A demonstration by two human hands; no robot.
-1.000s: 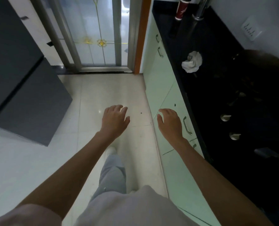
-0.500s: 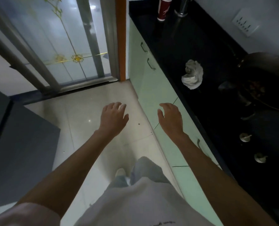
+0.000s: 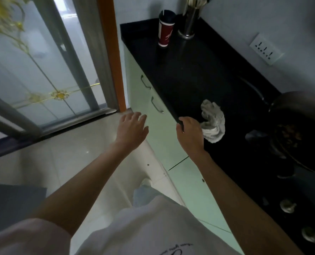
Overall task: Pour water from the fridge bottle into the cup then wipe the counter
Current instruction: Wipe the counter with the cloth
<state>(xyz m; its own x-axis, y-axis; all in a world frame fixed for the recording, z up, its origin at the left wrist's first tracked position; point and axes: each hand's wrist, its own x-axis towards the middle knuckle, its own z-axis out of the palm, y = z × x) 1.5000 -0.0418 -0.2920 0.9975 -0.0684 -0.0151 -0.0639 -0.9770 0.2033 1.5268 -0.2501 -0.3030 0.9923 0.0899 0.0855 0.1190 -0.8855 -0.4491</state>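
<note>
A red cup with a dark lid [image 3: 166, 28] stands at the far end of the black counter [image 3: 180, 74]. A crumpled white cloth [image 3: 212, 124] lies on the counter near its front edge. My right hand [image 3: 189, 131] hangs over that edge, fingers loosely curled, right beside the cloth and holding nothing. My left hand [image 3: 131, 128] is held out over the floor with fingers relaxed and empty. No bottle is in view.
A steel utensil holder [image 3: 188, 23] stands next to the cup. A dark pan with food [image 3: 296, 133] sits on the stove at right, knobs [image 3: 287, 206] below it. Pale green cabinet doors [image 3: 153, 100] run under the counter. A glass sliding door [image 3: 42, 61] is at left.
The view has turned toward the counter. My right hand has moved up to the counter edge beside the cloth. My left hand keeps its relaxed pose.
</note>
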